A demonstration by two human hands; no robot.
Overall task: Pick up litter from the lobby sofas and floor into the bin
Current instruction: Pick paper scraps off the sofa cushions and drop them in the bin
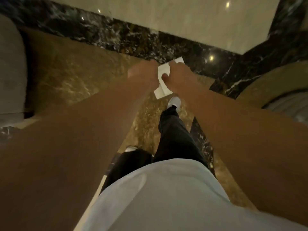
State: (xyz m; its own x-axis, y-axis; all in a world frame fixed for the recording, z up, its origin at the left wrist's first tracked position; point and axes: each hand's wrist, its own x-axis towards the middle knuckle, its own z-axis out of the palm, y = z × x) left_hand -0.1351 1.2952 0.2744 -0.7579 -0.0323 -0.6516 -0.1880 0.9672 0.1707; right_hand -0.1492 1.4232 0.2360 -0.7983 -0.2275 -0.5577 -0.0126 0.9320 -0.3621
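Note:
A white sheet of paper (pixel 162 90) is held out in front of me at about waist height, above the marble floor. My right hand (pixel 179 75) grips its right side, with the thumb pressed on the face of the sheet. My left hand (pixel 143 73) is closed on the sheet's left edge; the view is blurred there, so its fingers are hard to make out. Both forearms reach forward from the bottom corners. No bin is in view.
A grey sofa arm (pixel 11 72) stands at the left. A round gold-rimmed piece (pixel 273 87) sits at the right. The floor is brown marble (pixel 66 72) with a black veined border (pixel 116 35) and a cream slab beyond. My legs and white shoes are below.

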